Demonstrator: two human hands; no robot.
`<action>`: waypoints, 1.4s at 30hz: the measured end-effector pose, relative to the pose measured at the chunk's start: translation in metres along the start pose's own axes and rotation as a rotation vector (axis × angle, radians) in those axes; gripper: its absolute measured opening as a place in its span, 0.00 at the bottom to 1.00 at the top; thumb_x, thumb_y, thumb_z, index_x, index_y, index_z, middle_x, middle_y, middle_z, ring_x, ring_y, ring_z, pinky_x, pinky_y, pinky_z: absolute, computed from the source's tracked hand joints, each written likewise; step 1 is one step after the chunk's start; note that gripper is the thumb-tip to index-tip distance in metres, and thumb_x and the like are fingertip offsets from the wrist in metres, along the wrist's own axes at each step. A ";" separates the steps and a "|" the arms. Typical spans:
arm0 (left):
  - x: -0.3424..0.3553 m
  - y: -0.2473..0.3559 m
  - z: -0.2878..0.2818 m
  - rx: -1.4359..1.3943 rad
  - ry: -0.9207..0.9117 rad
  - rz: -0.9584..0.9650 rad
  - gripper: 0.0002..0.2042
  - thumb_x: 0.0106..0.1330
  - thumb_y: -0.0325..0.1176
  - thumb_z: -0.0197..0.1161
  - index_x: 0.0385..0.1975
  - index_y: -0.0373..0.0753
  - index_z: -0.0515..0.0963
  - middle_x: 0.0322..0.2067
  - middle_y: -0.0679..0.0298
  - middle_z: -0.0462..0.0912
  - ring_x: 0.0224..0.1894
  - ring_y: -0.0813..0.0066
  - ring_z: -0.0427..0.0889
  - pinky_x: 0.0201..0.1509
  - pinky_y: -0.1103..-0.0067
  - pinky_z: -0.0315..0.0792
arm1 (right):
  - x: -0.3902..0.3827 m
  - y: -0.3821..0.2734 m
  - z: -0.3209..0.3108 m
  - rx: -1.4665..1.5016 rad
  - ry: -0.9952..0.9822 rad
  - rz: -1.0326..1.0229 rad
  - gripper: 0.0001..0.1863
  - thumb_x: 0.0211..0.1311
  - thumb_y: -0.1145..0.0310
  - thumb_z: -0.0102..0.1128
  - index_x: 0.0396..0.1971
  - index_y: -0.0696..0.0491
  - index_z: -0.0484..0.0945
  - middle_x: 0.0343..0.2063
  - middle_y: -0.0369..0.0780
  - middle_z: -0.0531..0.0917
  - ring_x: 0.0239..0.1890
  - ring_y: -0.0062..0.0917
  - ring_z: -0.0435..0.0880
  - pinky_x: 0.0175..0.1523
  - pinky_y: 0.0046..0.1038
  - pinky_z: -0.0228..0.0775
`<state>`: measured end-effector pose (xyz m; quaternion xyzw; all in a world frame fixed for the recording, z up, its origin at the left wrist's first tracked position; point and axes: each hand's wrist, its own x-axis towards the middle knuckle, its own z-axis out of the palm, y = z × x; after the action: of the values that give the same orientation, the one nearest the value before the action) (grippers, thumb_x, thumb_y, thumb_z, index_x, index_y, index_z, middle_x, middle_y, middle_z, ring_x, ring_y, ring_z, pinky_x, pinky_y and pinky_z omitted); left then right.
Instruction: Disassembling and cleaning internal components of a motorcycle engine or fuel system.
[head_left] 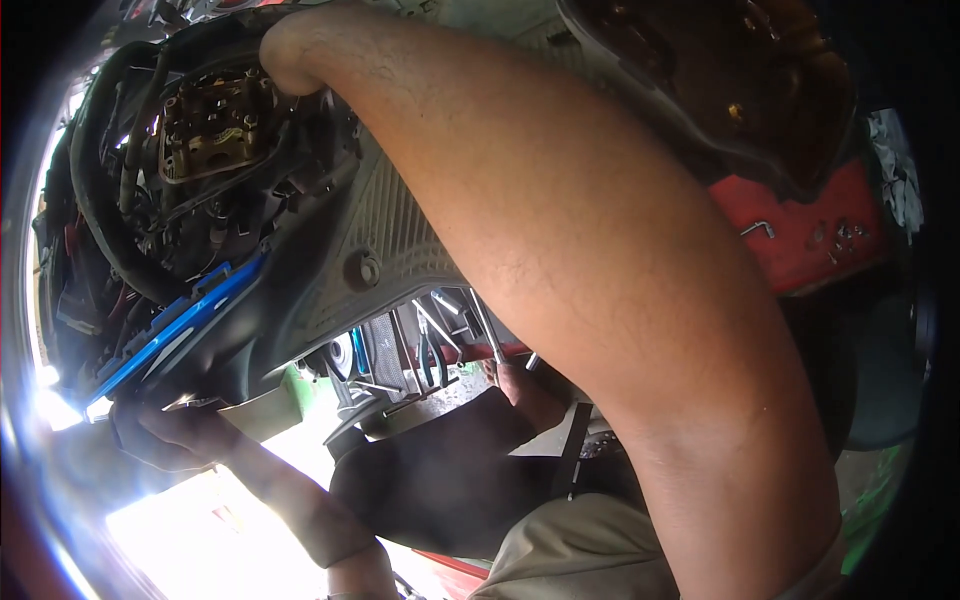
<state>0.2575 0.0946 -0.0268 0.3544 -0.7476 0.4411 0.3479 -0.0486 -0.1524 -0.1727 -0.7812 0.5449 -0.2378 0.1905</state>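
My right arm crosses the view from the lower right to the upper left. Its hand point(295, 58) is bent down beside the exposed, oily cylinder head point(217, 135) of a scooter's engine; the fingers are out of sight behind the wrist. At the lower left, my left hand point(185, 432) lies in shadow below the blue body panel point(185, 320), close to the dark plastic bodywork. A small bright edge shows by its fingers, too dim to name, and their grip does not show. Thick black hoses point(95, 190) curve round the left side of the engine.
Below the ribbed footboard point(400, 235) lie pliers point(430, 358), wrenches and sockets. A red surface point(830, 215) at the right bears a hex key point(760, 229) and several small metal parts. Above it is a glossy dark brown seat-like piece point(720, 75). A bare foot point(532, 395) rests near the tools.
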 end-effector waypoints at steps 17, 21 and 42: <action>0.002 0.059 0.025 0.023 0.108 -0.385 0.14 0.72 0.38 0.57 0.42 0.33 0.83 0.42 0.59 0.80 0.41 0.69 0.82 0.42 0.75 0.79 | -0.055 -0.020 -0.040 -0.051 -0.302 0.174 0.22 0.72 0.63 0.56 0.65 0.46 0.74 0.65 0.40 0.74 0.63 0.29 0.77 0.65 0.33 0.68; 0.007 0.035 0.016 -0.032 0.056 -0.257 0.15 0.72 0.39 0.58 0.43 0.33 0.83 0.44 0.58 0.80 0.41 0.67 0.82 0.45 0.74 0.79 | -0.058 -0.025 -0.046 -0.092 -0.375 0.186 0.24 0.74 0.62 0.55 0.68 0.46 0.72 0.69 0.39 0.71 0.65 0.27 0.76 0.67 0.32 0.66; -0.005 0.045 0.020 0.047 0.035 -0.334 0.16 0.70 0.40 0.58 0.44 0.32 0.82 0.43 0.57 0.81 0.42 0.66 0.83 0.44 0.73 0.79 | -0.066 -0.021 -0.052 0.116 -0.189 0.172 0.24 0.77 0.61 0.53 0.69 0.46 0.73 0.71 0.40 0.72 0.68 0.26 0.74 0.66 0.28 0.65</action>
<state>0.2187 0.0935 -0.0569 0.4740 -0.6615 0.4007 0.4209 -0.0821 -0.0848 -0.1291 -0.7381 0.5750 -0.1769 0.3054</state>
